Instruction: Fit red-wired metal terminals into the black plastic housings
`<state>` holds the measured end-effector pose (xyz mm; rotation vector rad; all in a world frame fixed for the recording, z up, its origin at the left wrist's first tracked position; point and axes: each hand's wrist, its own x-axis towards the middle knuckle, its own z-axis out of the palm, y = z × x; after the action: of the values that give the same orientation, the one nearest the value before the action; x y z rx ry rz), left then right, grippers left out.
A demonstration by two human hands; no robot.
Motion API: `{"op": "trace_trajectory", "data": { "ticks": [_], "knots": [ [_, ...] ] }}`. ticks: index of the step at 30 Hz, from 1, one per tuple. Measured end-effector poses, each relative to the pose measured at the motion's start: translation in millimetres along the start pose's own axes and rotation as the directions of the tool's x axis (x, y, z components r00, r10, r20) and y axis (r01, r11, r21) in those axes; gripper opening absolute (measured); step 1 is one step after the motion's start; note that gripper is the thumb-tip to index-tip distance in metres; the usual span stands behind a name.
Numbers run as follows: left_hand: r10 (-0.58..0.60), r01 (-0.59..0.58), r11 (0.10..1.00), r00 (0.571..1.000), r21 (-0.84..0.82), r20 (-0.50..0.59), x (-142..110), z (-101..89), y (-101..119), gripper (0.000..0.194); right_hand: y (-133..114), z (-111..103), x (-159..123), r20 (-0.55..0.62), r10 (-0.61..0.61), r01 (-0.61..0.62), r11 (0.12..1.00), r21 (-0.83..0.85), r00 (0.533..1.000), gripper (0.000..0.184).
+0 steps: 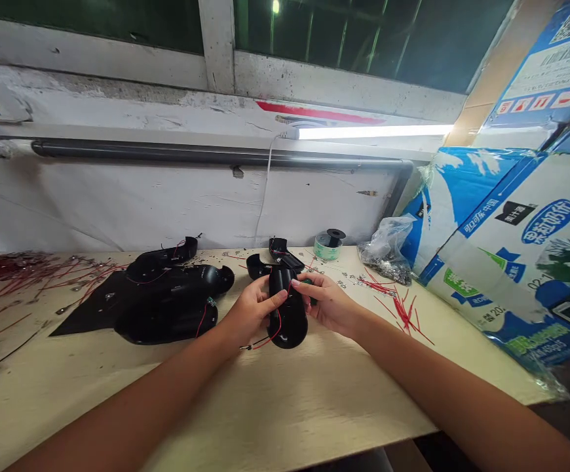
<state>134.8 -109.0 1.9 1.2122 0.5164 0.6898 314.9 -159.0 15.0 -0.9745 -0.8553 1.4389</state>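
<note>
Both hands hold one black plastic shell point(287, 313) a little above the wooden table point(285, 406). My left hand point(251, 309) grips its left side, fingers curled over the top. My right hand point(325, 301) pinches its right side near the upper end, and something small and green shows at the fingertips. A thin red wire point(271, 337) hangs from the shell and ends in a small metal tip. Two more black shell parts point(275, 257) lie just behind the held one.
A pile of black shells point(167, 298) with red wires lies to the left. Loose red wires point(34, 272) cover the far left, more red wire pieces point(403, 308) to the right. A solder spool point(328, 246), a clear bag point(388, 252) and blue-white cartons point(511, 249) stand at the right.
</note>
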Motion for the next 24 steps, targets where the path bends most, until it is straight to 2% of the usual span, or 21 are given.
{"op": "trace_trajectory", "data": {
  "ticks": [3, 9, 15, 20, 24],
  "knots": [
    [-0.020, 0.022, 0.999, 0.998, -0.039, 0.062, 0, -2.3, 2, 0.051, -3, 1, -2, 0.014, -0.002, 0.002, 1.000, -0.012, 1.000, 0.040],
    [-0.006, 0.011, 0.999, 0.996, -0.047, 0.091, -1, -4.9, 1, 0.049, -1, -4, 0, 0.046, -0.012, 0.012, 1.000, -0.012, 0.999, 0.041],
    [0.021, -0.019, 0.999, 0.999, -0.043, 0.043, -2, -1.3, 0, 0.049, 5, -7, 4, 0.024, -0.061, 0.063, 0.994, -0.085, 0.998, 0.039],
    [-0.051, 0.044, 0.993, 0.996, -0.108, -0.068, -3, 4.3, 6, 0.047, 1, -8, 6, -0.074, -0.176, 0.179, 0.983, 0.037, 0.982, 0.034],
    [-0.055, 0.035, 0.987, 0.990, -0.154, -0.132, -4, 6.1, 9, 0.050, 1, -7, 4, -0.012, -0.191, 0.190, 0.980, -0.061, 0.982, 0.033]
  ]
}}
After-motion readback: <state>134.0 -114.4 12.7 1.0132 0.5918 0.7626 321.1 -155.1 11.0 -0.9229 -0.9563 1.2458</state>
